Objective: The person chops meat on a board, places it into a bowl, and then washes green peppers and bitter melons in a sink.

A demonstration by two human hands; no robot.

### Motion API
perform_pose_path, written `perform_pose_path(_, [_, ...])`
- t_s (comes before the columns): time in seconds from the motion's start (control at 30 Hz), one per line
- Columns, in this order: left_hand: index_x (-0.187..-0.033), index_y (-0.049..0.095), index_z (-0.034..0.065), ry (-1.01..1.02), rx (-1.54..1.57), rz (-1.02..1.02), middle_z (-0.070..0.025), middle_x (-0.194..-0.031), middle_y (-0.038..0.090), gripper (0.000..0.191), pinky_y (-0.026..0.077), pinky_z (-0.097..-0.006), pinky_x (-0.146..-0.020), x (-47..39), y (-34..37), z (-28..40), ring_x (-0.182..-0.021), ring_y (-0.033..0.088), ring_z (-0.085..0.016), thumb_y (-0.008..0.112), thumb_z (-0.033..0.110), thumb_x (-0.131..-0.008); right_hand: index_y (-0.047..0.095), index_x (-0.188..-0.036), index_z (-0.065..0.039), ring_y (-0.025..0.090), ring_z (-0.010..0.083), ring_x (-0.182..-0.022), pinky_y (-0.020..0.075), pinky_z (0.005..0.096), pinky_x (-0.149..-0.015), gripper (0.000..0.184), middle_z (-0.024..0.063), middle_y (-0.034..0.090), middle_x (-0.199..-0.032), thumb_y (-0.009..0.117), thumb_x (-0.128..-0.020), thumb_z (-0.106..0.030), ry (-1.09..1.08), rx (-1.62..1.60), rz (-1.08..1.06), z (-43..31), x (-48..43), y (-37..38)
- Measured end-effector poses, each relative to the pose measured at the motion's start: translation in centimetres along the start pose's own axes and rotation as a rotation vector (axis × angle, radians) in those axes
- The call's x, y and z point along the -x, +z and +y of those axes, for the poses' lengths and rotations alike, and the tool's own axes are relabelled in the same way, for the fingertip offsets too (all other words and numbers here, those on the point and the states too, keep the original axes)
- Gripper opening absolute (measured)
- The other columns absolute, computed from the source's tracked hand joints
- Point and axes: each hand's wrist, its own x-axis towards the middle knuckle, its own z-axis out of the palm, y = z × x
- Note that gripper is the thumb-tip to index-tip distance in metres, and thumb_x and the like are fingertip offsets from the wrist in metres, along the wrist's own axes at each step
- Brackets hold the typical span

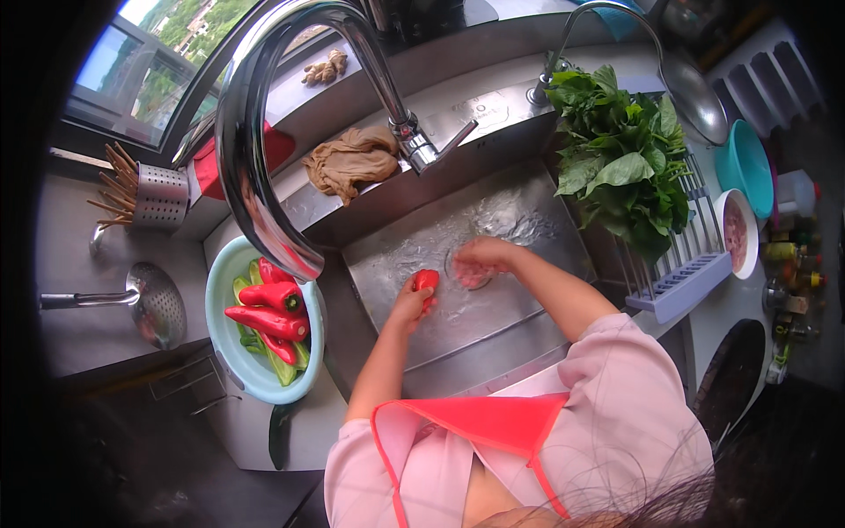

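My left hand [416, 303] is closed round a red pepper [426, 280] in the stainless steel sink [389, 330]. My right hand [480, 261] is to the right of it, low over the sink floor, its fingers blurred by water; whether it holds anything cannot be told. Water ripples over the sink floor. Left of the sink, a pale blue plastic basin [218, 330] holds several red peppers [267, 321] on top of green vegetable pieces [284, 371]. The chrome faucet [231, 125] arches over the sink's left side.
Leafy greens [624, 165] lie on a dish rack [680, 284] at the right, near a white bowl of meat [734, 231] and a turquoise bowl [746, 168]. A brown cloth [353, 162] rests behind the sink. A skimmer [158, 307] and chopstick holder [162, 197] stand left; a cucumber [280, 435] lies below the basin.
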Motion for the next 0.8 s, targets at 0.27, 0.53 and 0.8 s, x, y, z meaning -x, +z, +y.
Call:
perform_pose_path(0.27, [-0.088,0.054,0.007,-0.053,-0.05,0.21,-0.0039,-0.054,0.049,0.042,0.032,-0.025,-0.033,-0.8,-0.3,-1.0,-0.037,0.04,-0.011,0.035,0.045,-0.093,0.06,-0.081,-0.003,0.057,0.0256,-0.055,0.0469,0.0352,-0.047,0.018,0.0123,0.059,-0.07,0.049,-0.081,-0.017,-0.005,0.445,0.96,3.6,-0.9,-5.2])
perform_pose_path(0.53, [-0.091,0.051,0.0071,0.042,0.061,0.14,-0.0044,-0.064,0.053,0.039,0.034,-0.0203,-0.033,0.1,2.2,0.2,-0.046,0.048,-0.01,0.035,0.043,-0.094,0.058,-0.091,0.005,0.062,0.0302,-0.067,0.0513,0.0399,-0.057,0.038,0.0195,0.061,-0.078,0.049,-0.085,-0.031,-0.23,0.505,0.242,-3.0,3.2,7.0])
perform_pose_path(0.8, [-0.105,0.036,0.0078,0.353,0.053,0.16,-0.0082,-0.077,0.052,0.018,0.033,-0.024,-0.041,5.9,5.4,1.6,-0.05,0.045,-0.012,0.038,0.021,-0.094,0.037,-0.127,-0.005,0.054,0.0355,-0.101,0.0452,0.0435,-0.081,0.044,0.0215,0.053,-0.113,0.044,-0.087,-0.023,-0.197,-0.387,0.416,-4.5,5.7,11.5])
